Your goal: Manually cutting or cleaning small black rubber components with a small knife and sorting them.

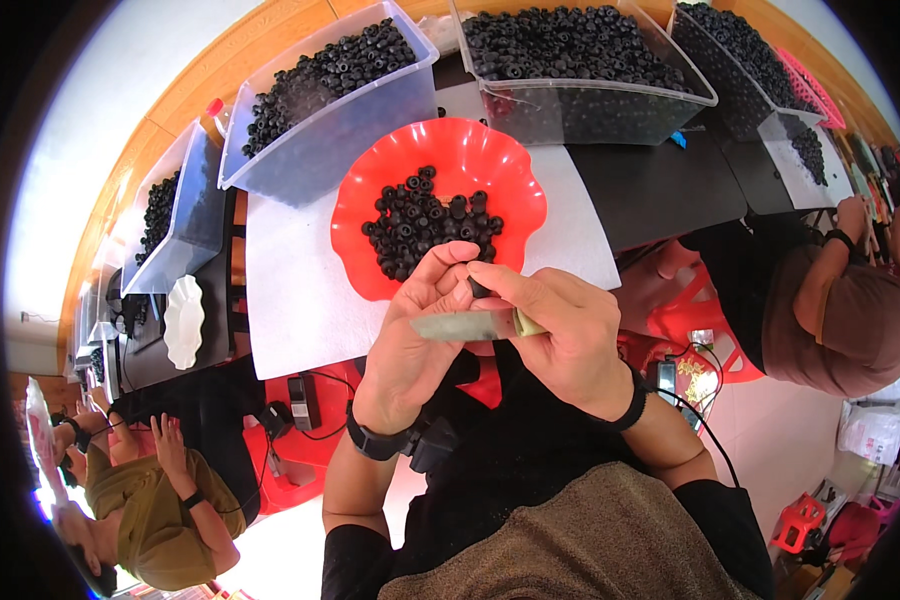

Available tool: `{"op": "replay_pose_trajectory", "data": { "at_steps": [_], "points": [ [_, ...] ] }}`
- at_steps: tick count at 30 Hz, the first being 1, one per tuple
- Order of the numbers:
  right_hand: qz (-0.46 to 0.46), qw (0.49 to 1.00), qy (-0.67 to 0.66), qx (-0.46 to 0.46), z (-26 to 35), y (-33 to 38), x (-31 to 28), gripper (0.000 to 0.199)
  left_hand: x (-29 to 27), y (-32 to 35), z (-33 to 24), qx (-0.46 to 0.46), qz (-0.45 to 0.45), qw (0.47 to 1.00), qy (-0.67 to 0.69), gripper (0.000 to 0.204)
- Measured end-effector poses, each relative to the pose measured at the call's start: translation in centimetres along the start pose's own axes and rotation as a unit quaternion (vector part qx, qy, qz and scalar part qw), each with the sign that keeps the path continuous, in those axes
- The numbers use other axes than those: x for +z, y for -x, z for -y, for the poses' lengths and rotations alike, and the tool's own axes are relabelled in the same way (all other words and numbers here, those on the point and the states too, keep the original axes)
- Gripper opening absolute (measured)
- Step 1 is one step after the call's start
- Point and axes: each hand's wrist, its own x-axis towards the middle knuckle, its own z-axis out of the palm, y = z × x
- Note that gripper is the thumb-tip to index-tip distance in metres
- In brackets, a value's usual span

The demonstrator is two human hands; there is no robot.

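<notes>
Holding blade (465, 325) lying crosswise, tip leftward | right hand (560, 335) | left fingers (440, 275) pinching black ring (478, 288)

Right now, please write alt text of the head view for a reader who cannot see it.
Two hands, left hand and right hand, pinch a small black ring and a flat tool above a red bowl of black rings. Clear bins of rings stand behind.

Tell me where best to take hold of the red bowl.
Grip the red bowl at its wavy left rim, coming from the left side. The scalloped edge flares outward and lies bare there, while both hands cover the near edge.
</notes>
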Motion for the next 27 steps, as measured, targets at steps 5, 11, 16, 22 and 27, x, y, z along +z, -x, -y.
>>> {"op": "replay_pose_trajectory", "data": {
  "at_steps": [5,11,16,22,27],
  "points": [
    [-0.045,0.996,0.020,-0.070,-0.4,0.2,0.3,0.044,-0.1,-0.1,0.3,0.008,0.045,0.998,0.033,0.031],
    [-0.031,0.998,0.004,-0.048,-0.5,0.7,-0.7,0.038,-0.7,0.0,0.5,0.010,0.012,0.999,0.032,0.023],
    [0.000,0.987,-0.103,0.122,0.1,0.6,-1.7,0.029,-0.8,-0.1,0.5,0.037,-0.006,0.999,0.009,0.012],
    [0.067,0.968,-0.152,0.187,1.0,0.5,-2.4,0.023,-0.4,0.0,0.6,0.062,0.010,0.998,0.004,0.012],
    [0.045,0.987,-0.107,0.107,1.0,0.6,-1.5,0.022,-0.8,-0.1,0.6,0.065,0.021,0.997,-0.035,0.014]
  ]
}}
